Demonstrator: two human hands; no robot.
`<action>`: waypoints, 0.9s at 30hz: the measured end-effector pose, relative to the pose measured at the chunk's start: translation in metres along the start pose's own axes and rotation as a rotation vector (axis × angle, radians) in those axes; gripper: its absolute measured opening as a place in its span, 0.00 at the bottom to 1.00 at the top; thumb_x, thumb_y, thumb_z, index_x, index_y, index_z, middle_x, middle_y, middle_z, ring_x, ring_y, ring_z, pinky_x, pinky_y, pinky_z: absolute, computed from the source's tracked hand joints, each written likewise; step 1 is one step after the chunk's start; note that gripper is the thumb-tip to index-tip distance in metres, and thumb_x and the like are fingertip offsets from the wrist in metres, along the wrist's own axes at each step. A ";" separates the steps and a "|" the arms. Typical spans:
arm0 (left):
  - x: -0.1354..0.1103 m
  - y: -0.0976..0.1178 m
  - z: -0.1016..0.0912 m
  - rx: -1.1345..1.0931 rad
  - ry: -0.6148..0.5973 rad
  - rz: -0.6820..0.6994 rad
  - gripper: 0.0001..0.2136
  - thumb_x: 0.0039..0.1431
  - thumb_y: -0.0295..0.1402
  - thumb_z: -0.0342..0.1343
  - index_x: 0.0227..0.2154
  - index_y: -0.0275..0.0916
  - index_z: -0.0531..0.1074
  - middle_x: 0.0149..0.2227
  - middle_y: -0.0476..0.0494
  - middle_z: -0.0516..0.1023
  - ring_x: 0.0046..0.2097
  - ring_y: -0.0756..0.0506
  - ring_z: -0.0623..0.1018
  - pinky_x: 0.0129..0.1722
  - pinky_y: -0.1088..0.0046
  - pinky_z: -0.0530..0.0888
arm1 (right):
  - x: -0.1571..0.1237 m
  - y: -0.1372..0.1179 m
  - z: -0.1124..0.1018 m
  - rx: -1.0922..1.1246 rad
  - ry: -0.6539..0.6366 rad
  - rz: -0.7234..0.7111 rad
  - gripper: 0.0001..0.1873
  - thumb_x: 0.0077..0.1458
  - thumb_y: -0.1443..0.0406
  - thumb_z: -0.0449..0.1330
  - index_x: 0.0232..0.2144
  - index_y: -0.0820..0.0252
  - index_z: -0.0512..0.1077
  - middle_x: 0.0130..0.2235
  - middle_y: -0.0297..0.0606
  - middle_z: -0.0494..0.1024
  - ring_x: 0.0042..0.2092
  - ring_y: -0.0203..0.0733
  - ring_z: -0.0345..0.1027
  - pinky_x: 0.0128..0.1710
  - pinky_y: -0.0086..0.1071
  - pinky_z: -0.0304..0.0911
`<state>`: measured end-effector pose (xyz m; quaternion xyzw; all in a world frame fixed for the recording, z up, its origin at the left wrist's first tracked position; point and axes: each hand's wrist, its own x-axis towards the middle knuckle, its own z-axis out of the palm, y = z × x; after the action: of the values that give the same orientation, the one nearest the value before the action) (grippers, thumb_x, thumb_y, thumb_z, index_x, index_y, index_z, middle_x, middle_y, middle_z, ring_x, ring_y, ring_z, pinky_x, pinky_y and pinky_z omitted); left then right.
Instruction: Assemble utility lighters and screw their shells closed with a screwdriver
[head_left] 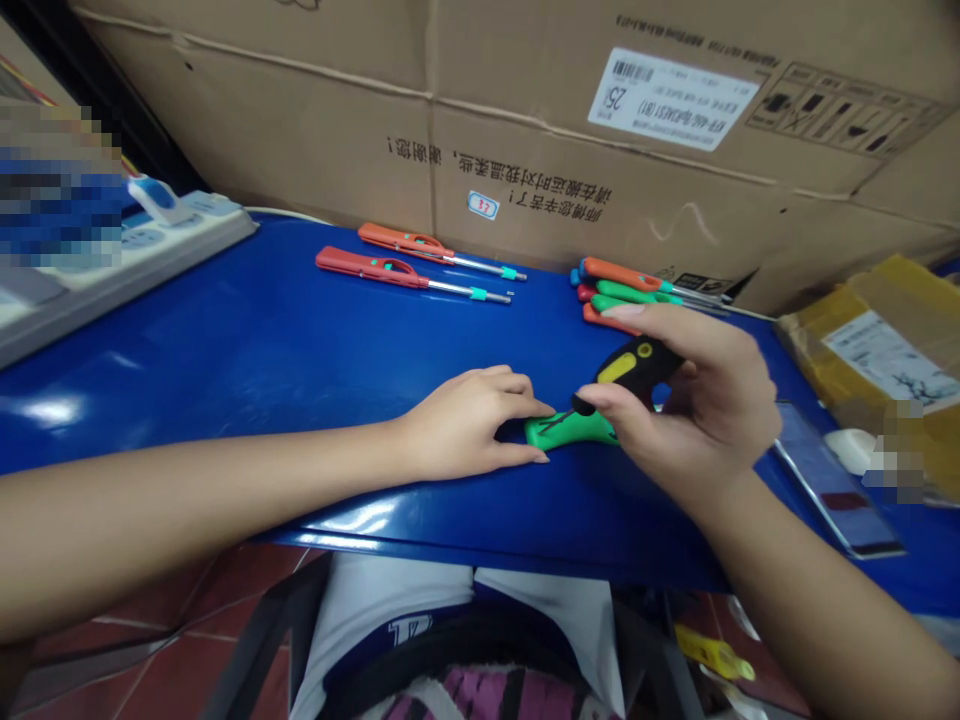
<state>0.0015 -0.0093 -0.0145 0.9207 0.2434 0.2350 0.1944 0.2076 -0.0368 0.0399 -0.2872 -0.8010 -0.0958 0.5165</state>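
Observation:
A green long-reach lighter [566, 428] lies on the blue tabletop in front of me. My left hand [480, 425] is closed on its handle end, the thumb on the near side and the fingers on the far side. In my right hand [701, 400] is a black-and-yellow screwdriver [626, 372], gripped between thumb and fingers. Its thin dark shaft slants down to the left onto the green handle; whether the tip sits in a screw is too small to tell. My right hand hides the lighter's other end.
Two lighters, one orange [405, 240] and one red [371, 268], lie at the back. A pile of several lighters [622, 285] is at the back right. A cardboard box [510, 130] walls off the far side. A power strip [195, 235] stands left; a phone [840, 485] lies right.

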 end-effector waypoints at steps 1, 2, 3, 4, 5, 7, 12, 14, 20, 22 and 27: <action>0.000 0.000 0.000 -0.003 -0.004 -0.001 0.19 0.61 0.44 0.65 0.50 0.38 0.79 0.42 0.42 0.80 0.46 0.40 0.77 0.45 0.64 0.72 | 0.000 0.000 -0.001 0.038 -0.031 0.036 0.20 0.64 0.58 0.63 0.57 0.49 0.72 0.50 0.39 0.82 0.37 0.45 0.80 0.29 0.35 0.76; 0.000 0.000 0.000 -0.006 -0.007 -0.002 0.19 0.61 0.44 0.65 0.50 0.38 0.79 0.42 0.42 0.80 0.45 0.40 0.77 0.45 0.64 0.72 | -0.001 0.000 -0.001 0.092 -0.072 0.085 0.20 0.68 0.58 0.57 0.61 0.49 0.69 0.53 0.40 0.81 0.40 0.46 0.81 0.31 0.37 0.77; 0.000 0.001 -0.001 -0.009 -0.006 -0.001 0.20 0.61 0.44 0.65 0.51 0.38 0.78 0.42 0.42 0.80 0.45 0.41 0.77 0.45 0.64 0.72 | -0.002 0.000 -0.001 0.149 -0.113 0.129 0.21 0.70 0.59 0.52 0.63 0.49 0.66 0.56 0.41 0.79 0.42 0.47 0.81 0.33 0.39 0.78; 0.000 0.001 -0.001 -0.011 -0.004 -0.001 0.20 0.61 0.44 0.65 0.51 0.38 0.78 0.41 0.42 0.80 0.45 0.41 0.77 0.45 0.65 0.72 | -0.003 0.001 0.000 0.194 -0.139 0.158 0.22 0.71 0.61 0.49 0.64 0.49 0.65 0.57 0.41 0.78 0.44 0.47 0.81 0.34 0.39 0.78; 0.000 0.001 -0.001 -0.011 -0.001 -0.002 0.20 0.61 0.44 0.65 0.51 0.38 0.78 0.41 0.42 0.80 0.45 0.41 0.77 0.45 0.65 0.72 | -0.004 0.002 0.001 0.218 -0.144 0.164 0.22 0.71 0.62 0.49 0.64 0.49 0.65 0.56 0.41 0.78 0.44 0.48 0.81 0.34 0.40 0.78; 0.000 0.001 -0.001 -0.015 0.001 -0.006 0.19 0.61 0.44 0.65 0.50 0.39 0.79 0.42 0.43 0.80 0.45 0.41 0.77 0.46 0.64 0.72 | -0.004 0.004 0.002 0.226 -0.125 0.123 0.20 0.68 0.63 0.55 0.61 0.49 0.68 0.53 0.41 0.80 0.41 0.47 0.80 0.33 0.40 0.78; -0.001 0.000 0.001 -0.005 0.006 -0.010 0.19 0.61 0.44 0.65 0.50 0.40 0.79 0.42 0.42 0.80 0.45 0.40 0.77 0.45 0.64 0.72 | 0.001 0.005 -0.002 0.079 -0.024 0.045 0.26 0.53 0.63 0.72 0.54 0.46 0.75 0.46 0.35 0.84 0.43 0.50 0.80 0.34 0.40 0.78; 0.000 0.000 0.000 -0.012 0.005 -0.014 0.19 0.61 0.44 0.65 0.50 0.39 0.79 0.41 0.42 0.80 0.45 0.41 0.77 0.45 0.64 0.72 | 0.002 0.003 -0.006 0.079 -0.048 0.042 0.23 0.58 0.62 0.68 0.56 0.47 0.74 0.49 0.35 0.83 0.44 0.50 0.80 0.38 0.43 0.79; 0.000 0.001 -0.001 -0.041 -0.006 -0.021 0.17 0.61 0.43 0.66 0.48 0.39 0.79 0.42 0.43 0.80 0.45 0.41 0.77 0.47 0.65 0.72 | 0.002 0.000 -0.008 0.238 -0.156 0.125 0.20 0.68 0.65 0.55 0.59 0.47 0.72 0.50 0.37 0.82 0.39 0.46 0.80 0.37 0.43 0.79; 0.000 0.001 0.000 -0.031 -0.005 -0.024 0.16 0.61 0.43 0.66 0.47 0.39 0.80 0.42 0.42 0.80 0.45 0.41 0.77 0.46 0.65 0.72 | 0.002 0.000 -0.007 0.192 -0.096 0.087 0.19 0.62 0.64 0.64 0.55 0.47 0.75 0.46 0.37 0.83 0.39 0.48 0.79 0.36 0.43 0.78; 0.000 0.001 0.000 -0.034 -0.006 -0.022 0.18 0.61 0.44 0.65 0.48 0.37 0.79 0.42 0.42 0.80 0.45 0.40 0.76 0.47 0.63 0.72 | 0.003 0.000 -0.007 0.126 -0.078 0.101 0.21 0.62 0.64 0.63 0.57 0.49 0.74 0.49 0.39 0.82 0.46 0.50 0.79 0.32 0.39 0.77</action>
<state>0.0020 -0.0097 -0.0136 0.9153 0.2487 0.2342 0.2135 0.2125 -0.0388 0.0456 -0.2977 -0.8094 -0.0080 0.5062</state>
